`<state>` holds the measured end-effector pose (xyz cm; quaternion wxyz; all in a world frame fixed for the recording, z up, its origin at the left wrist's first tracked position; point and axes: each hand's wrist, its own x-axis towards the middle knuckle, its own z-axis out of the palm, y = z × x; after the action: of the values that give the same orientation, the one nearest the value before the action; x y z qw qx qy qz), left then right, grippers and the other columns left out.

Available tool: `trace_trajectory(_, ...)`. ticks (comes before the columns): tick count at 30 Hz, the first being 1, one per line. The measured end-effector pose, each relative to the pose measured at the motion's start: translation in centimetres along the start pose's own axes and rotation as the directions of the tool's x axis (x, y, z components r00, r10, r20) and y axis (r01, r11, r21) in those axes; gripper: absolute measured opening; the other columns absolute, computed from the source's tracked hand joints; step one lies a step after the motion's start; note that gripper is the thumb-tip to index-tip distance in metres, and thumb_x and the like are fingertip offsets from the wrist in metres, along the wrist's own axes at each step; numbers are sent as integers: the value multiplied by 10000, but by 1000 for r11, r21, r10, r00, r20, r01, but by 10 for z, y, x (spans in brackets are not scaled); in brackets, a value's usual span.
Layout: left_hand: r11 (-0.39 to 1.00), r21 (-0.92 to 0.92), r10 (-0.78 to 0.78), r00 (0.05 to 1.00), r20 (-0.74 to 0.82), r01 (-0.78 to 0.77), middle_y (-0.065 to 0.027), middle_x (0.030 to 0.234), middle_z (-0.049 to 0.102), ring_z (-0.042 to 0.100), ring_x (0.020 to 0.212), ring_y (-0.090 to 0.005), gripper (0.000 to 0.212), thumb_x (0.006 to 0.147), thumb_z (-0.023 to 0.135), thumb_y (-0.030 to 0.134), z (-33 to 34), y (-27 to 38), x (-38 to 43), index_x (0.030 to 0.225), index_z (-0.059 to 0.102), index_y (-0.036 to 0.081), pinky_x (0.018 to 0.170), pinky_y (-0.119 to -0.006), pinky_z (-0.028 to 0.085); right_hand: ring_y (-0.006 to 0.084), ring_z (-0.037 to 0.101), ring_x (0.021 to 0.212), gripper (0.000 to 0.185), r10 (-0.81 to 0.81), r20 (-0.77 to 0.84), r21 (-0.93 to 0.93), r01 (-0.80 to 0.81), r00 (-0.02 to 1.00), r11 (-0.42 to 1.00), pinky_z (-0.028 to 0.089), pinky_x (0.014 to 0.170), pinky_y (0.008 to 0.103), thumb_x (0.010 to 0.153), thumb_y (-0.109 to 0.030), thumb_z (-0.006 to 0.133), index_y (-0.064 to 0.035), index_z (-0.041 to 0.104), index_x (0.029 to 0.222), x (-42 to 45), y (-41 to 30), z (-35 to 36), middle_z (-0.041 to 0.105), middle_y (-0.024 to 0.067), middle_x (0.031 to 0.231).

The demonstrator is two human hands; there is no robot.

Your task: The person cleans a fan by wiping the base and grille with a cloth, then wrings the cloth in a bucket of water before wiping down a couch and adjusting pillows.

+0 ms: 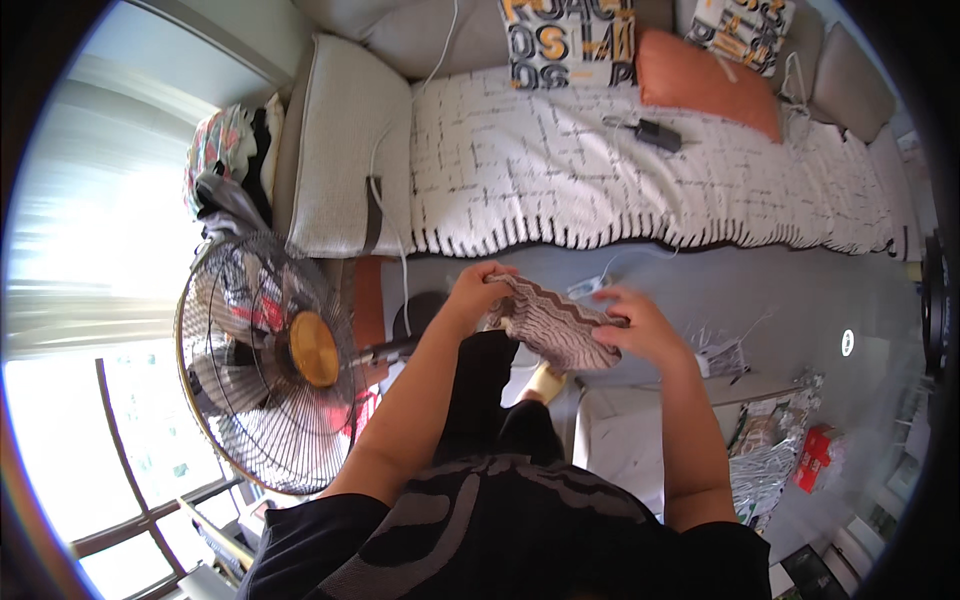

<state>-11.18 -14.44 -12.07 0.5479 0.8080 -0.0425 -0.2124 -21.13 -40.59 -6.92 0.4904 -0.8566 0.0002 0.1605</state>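
Note:
A brown-and-cream striped knitted fabric piece (562, 322) is stretched between my two hands in front of my body. My left hand (480, 296) grips its upper left end, thumb and fingers closed on the edge. At its right end, my right hand (634, 319) pinches the fabric, with some fingers lifted and slightly blurred. The fabric hangs above the grey floor, just short of the sofa. Below it a yellowish sock or slipper (549, 384) shows on a foot.
A large pedestal fan (313, 349) stands close at my left. Ahead is a sofa with a white patterned throw (525, 172), an orange cushion (705, 82) and a black device (658, 136). A white cable (406, 277) hangs down. A red box (817, 457) lies at right.

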Motion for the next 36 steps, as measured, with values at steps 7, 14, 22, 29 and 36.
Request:
trace_trajectory(7,661,-648,52,838,543,379,-76,863,624,609,769,-172,209,740,603,51,9,153,72,936,562,-7,707,-312,499,217,553,887,423,-192,139,987,-119,971,110,426,842,352,765,-292,627,31,570,1031,38,-50,-49,545,96,1115)
trace_trajectory(14,797,-598,79,968,238,82,-56,755,599,571,663,-115,239,808,623,169,-11,201,176,924,556,-29,626,-250,475,216,532,914,423,-44,21,997,-18,999,73,411,855,358,773,-294,605,18,549,1053,136,-89,-63,525,93,1134)
trace_trajectory(22,680,-732,107,994,39,-44,-22,758,555,521,679,-86,208,804,644,140,-88,218,214,920,502,42,598,-228,460,216,508,944,424,-23,-90,980,93,996,178,394,870,365,782,-296,579,3,526,1078,208,-135,-105,502,88,1156)
trace_trajectory(29,515,-857,14,1000,-3,-10,-56,789,566,568,674,-117,160,852,576,140,-126,232,235,903,490,15,603,-254,502,216,488,971,426,-72,49,974,-32,996,224,380,883,371,790,-298,557,-10,505,1100,264,-155,-106,482,84,1175)
trace_trajectory(36,692,-722,-127,983,-133,-8,-53,863,553,535,749,-114,287,842,598,226,-134,221,290,1005,494,13,666,-260,459,215,467,997,429,-76,57,959,-34,995,282,365,896,377,799,-300,535,-23,484,1122,334,-145,-145,462,80,1195)
